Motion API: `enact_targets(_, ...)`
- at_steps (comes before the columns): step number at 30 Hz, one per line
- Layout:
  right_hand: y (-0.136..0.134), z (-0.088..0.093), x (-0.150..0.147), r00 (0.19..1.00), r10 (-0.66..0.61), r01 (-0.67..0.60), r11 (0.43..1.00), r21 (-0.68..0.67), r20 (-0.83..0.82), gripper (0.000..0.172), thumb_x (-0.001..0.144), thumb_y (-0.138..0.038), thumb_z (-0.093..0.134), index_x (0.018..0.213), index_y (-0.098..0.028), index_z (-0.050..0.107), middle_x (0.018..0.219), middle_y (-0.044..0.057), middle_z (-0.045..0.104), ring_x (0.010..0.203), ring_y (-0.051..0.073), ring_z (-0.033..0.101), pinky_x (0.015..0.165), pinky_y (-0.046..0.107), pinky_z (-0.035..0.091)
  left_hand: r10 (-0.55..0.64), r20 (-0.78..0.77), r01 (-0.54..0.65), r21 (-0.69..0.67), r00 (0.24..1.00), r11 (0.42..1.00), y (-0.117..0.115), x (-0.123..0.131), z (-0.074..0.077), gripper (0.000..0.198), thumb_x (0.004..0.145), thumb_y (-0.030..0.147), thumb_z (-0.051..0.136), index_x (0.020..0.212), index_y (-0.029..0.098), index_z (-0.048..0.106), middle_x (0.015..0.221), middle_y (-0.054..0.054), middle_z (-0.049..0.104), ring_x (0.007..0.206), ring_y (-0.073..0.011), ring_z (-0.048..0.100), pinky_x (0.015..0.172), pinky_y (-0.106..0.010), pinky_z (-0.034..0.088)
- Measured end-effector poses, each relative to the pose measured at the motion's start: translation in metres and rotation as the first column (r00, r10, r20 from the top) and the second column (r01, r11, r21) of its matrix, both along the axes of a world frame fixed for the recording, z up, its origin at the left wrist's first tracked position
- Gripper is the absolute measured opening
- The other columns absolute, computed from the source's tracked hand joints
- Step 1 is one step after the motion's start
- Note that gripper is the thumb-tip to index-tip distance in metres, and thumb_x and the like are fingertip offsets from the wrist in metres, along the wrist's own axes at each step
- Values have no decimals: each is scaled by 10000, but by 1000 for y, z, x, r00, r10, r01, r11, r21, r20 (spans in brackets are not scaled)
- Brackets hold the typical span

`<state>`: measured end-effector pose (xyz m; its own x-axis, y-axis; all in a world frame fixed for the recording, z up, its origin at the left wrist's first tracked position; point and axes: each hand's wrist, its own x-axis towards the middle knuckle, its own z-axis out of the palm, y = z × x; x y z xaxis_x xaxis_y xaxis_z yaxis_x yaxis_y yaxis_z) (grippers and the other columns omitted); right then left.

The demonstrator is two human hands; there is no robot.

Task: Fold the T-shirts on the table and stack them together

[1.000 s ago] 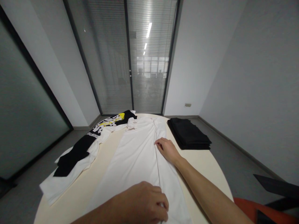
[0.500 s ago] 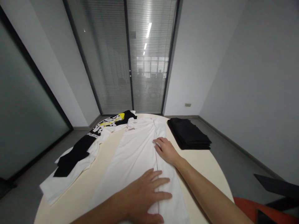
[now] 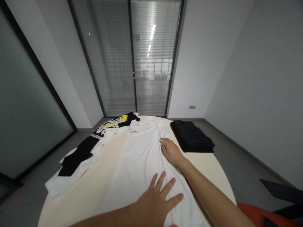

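1. Pressing down on the white shirt (image 3: 138, 157), the left hand (image 3: 157, 201) lies palm-flat at the near end of the cloth, wide open, its fingers (image 3: 163, 180) fanned apart and pointing away from the person. It grips nothing.
2. The right hand (image 3: 172, 152) rests farther up the same shirt, on its right side. The arm reaches in from the lower right.
3. That hand is also flat, but narrow: its fingers lie close together, and the fingertips (image 3: 164, 142) touch a long fold line that runs down the shirt. Whether they pinch the edge there cannot be told.
4. The white shirt is spread lengthwise down the middle of the round cream table (image 3: 90, 192). Its collar end is at the far rim and its near end runs under the left hand.
5. The right part of the shirt is folded over along the line between the two hands.
6. A black and white printed shirt (image 3: 92, 143) lies loose on the left side of the table, touching the white shirt near the collar. Part of it hangs over the edge.
7. A stack of folded black clothes (image 3: 191, 137) sits on the far right of the table, just beside the right hand but apart from it.
8. Glass doors with blinds (image 3: 142, 63) stand behind the table.
9. Part of an orange seat (image 3: 254, 216) shows at the lower right.
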<state>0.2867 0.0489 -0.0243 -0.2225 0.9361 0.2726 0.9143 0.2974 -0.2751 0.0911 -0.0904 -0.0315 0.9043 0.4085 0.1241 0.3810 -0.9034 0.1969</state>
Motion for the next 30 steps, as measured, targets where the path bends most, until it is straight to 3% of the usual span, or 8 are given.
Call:
enact_targets(5, 7, 2, 8, 985, -144, 148, 989, -30, 95, 449, 992, -176, 381, 1433, -148, 457, 1341, 153, 586, 1151, 243, 608, 950, 310, 445, 24, 83, -42, 217, 996, 975, -14, 25, -32, 633, 1012, 497, 428, 1589, 331, 228, 1634, -150, 250, 1432, -470, 351, 1066, -675, 391)
enact_targets(10, 19, 19, 4, 930, -265, 302, 946, -119, 256, 390, 1018, -364, 386, 1279, -137, 566, 1232, 183, 633, 981, 279, 688, 799, 347, 494, 59, 250, -148, 352, 966, 924, -35, 65, -72, 496, 1006, 412, 476, 1493, 350, 404, 1500, -153, 499, 1311, -464, 521, 980, -655, 473)
enact_targets(12, 26, 26, -2, 909, -287, 337, 933, -128, 303, 386, 1009, -399, 412, 1197, -126, 610, 1189, 189, 647, 994, 290, 686, 795, 349, 494, 78, 264, -164, 320, 961, 933, -41, 74, -71, 451, 1006, 407, 481, 1454, 367, 443, 1453, -126, 561, 1281, -448, 556, 971, -636, 486)
enact_targets(15, 35, 29, -11, 903, -300, 340, 937, -81, 308, 358, 994, -379, 452, 1171, -121, 627, 1167, 191, 652, 1047, 294, 664, 798, 339, 487, 91, 208, -119, 124, 974, 985, -36, 69, -40, 427, 989, 423, 508, 1409, 346, 494, 1443, -103, 573, 1286, -397, 560, 979, -551, 508)
enact_targets(18, 40, 22, -15, 923, -275, 296, 954, -41, 271, 346, 1005, -376, 434, 1154, -135, 631, 1158, 176, 649, 1052, 276, 651, 795, 322, 474, 181, 144, -159, -156, 973, 975, -8, 45, 10, 349, 900, 426, 621, 1189, 231, 643, 1181, -77, 697, 1056, -266, 666, 921, -381, 551)
enact_targets(21, 39, 8, -12, 937, -272, 278, 961, 1, 221, 335, 1013, -380, 424, 1144, -149, 629, 1163, 152, 638, 1041, 252, 642, 804, 306, 459, 453, 142, -433, -152, 880, 888, 43, 12, 39, 219, 908, 282, 552, 1060, 211, 692, 1064, -75, 692, 981, -247, 656, 917, -394, 540)
enact_targets(27, 38, -1, -7, 950, -278, 279, 960, 18, 138, 347, 1030, -388, 384, 1150, -175, 630, 1169, 134, 626, 1021, 236, 653, 791, 301, 462, 748, 270, -784, 45, 606, 619, 143, -65, 12, 282, 900, 262, 594, 1158, 224, 701, 1477, -134, 493, 1353, -337, 457, 1103, -506, 402)
enact_targets(30, 44, 8, -12, 941, -279, 292, 956, -39, 191, 372, 1021, -425, 403, 1149, -161, 631, 1174, 159, 629, 986, 253, 673, 782, 320, 476, 747, 278, -785, 47, 604, 617, 167, -93, -6, 367, 918, 268, 582, 1280, 255, 648, 1530, -120, 447, 1392, -323, 425, 1126, -501, 376)
